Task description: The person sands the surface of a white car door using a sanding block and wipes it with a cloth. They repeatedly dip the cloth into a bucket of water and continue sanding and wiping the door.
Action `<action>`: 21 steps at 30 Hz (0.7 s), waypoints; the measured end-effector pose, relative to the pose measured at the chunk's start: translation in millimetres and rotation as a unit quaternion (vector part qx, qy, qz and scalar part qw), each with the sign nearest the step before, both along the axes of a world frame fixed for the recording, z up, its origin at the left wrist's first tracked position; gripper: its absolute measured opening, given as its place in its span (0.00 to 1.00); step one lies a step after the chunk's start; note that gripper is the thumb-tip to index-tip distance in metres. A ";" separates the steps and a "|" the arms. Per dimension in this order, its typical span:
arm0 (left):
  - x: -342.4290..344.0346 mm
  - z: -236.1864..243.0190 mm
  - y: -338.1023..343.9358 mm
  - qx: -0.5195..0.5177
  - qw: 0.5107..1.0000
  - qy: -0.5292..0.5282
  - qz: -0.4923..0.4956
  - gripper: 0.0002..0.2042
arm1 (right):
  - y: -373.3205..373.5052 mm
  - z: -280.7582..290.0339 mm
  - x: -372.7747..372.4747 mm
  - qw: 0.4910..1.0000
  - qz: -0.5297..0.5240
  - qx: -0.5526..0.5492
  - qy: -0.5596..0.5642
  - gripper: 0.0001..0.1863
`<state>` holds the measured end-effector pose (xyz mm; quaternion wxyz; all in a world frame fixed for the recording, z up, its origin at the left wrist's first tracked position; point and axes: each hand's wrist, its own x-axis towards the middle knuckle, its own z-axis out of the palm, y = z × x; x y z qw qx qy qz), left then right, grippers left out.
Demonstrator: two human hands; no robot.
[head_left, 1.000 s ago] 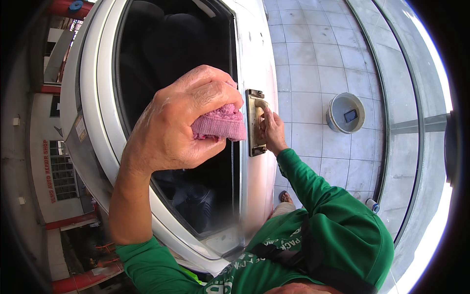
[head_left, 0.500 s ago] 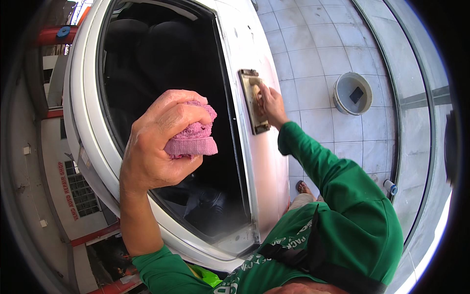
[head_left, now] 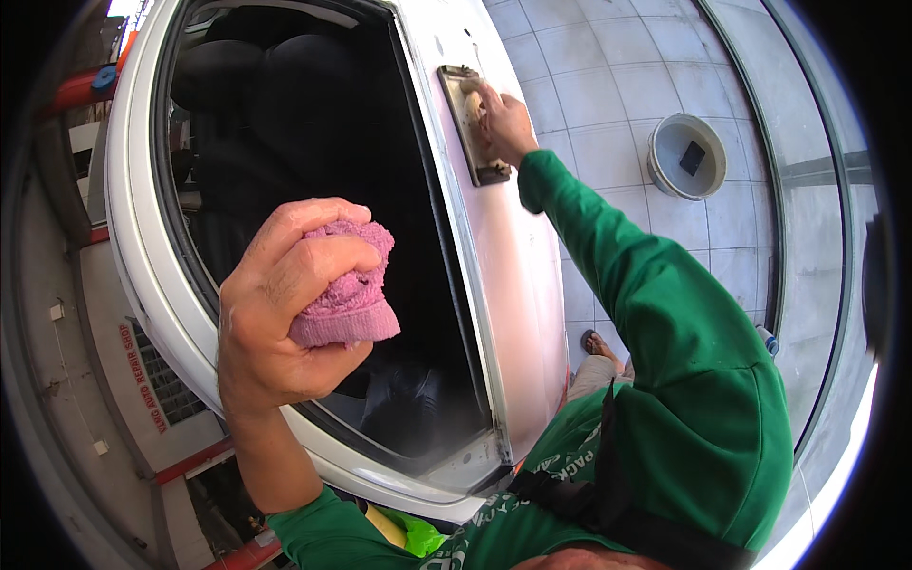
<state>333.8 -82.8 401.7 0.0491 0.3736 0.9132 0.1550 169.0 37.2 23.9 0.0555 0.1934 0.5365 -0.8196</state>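
My left hand is closed around a bunched pink cloth, held up in front of the car's window opening. Farther off, my right hand grips the handle of a hand sanding block, a long flat plate with a clamp at each end. The block lies against the white car door, just below the window edge. A pale pinkish patch covers part of the door's surface. The block's underside is hidden.
A pale bucket with water and a dark flat piece in it stands on the tiled floor to the right. A glass wall runs along the far right. Dark seats show inside the car.
My right hand has slid the sanding block along the door, away from me. My left hand with the cloth sits slightly lower and farther left in view.
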 end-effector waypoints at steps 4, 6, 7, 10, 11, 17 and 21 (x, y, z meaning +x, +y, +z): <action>1.5 -6.4 -1.5 0.003 1.000 -0.005 0.005 0.24 | -12.8 -5.0 21.1 0.997 0.004 -0.076 -0.008 0.28; 9.1 -5.8 -3.7 0.008 0.999 -0.025 0.024 0.23 | -31.4 13.3 99.9 0.992 0.056 -0.102 -0.040 0.29; 7.4 -4.1 0.9 0.001 1.000 -0.020 0.017 0.23 | -41.6 -10.3 127.4 0.999 0.040 -0.004 -0.020 0.30; 5.8 -0.3 1.4 -0.007 1.000 -0.024 0.017 0.24 | -36.9 -7.7 133.1 0.997 0.043 0.062 0.017 0.30; 5.2 1.9 1.2 -0.007 1.000 -0.016 0.012 0.24 | -31.1 -2.2 103.0 0.998 0.044 0.035 0.005 0.30; -6.6 3.9 3.9 -0.013 1.000 0.011 -0.006 0.23 | 1.1 -5.5 3.8 0.995 0.011 -0.097 0.015 0.28; 9.5 5.1 -3.1 0.002 0.999 -0.031 0.037 0.23 | -31.9 -12.5 132.6 0.993 0.080 -0.087 -0.017 0.23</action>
